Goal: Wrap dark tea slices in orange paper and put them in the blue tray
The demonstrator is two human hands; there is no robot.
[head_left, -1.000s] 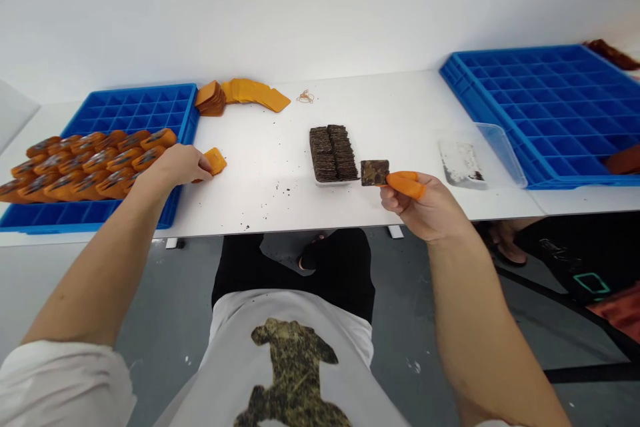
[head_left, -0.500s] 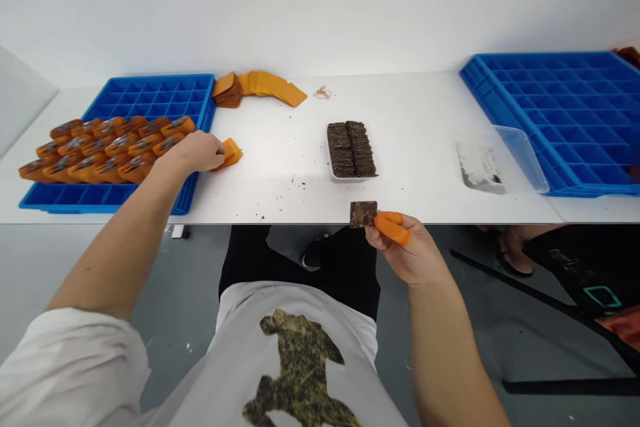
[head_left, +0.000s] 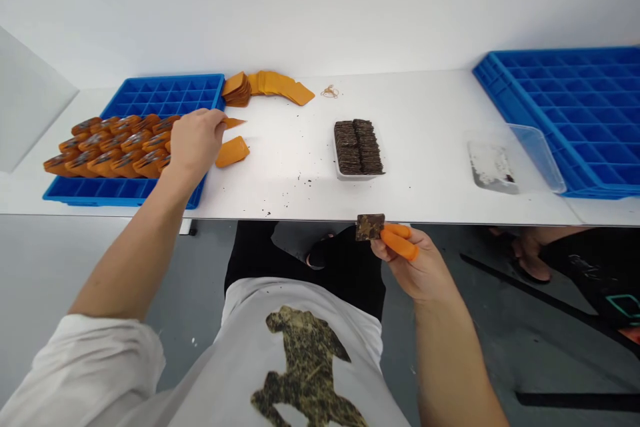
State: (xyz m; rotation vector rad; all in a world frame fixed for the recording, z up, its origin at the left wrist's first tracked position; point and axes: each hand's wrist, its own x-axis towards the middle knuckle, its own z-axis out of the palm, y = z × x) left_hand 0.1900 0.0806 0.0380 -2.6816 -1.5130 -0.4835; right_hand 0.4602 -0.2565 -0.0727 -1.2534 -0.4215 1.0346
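My left hand (head_left: 196, 143) pinches an orange paper packet (head_left: 234, 123), raised above the table's left side. Just below it, another orange packet (head_left: 233, 152) lies flat on the white tabletop. Over the front edge of the table, my right hand (head_left: 419, 265), wearing orange finger cots (head_left: 400, 247), grips a thin dark-brown rectangular piece (head_left: 369, 227) by its right side. Beyond that hand, a white tub (head_left: 363, 177) contains two rows of similar dark pieces (head_left: 357, 147) standing on edge.
At left, a blue divided crate (head_left: 125, 201) carries rows of filled orange packets (head_left: 105, 160). Fanned orange packets (head_left: 273, 83) and rubber bands (head_left: 330, 91) lie near the wall. A clear container (head_left: 493, 167) sits beside another blue crate (head_left: 530, 127). Dark crumbs are scattered about. Someone's leg shows at right.
My left hand has lifted an orange packet up off the one on the table. The right hand still holds the dark piece, slightly lower in view. The whole view has shifted a little.
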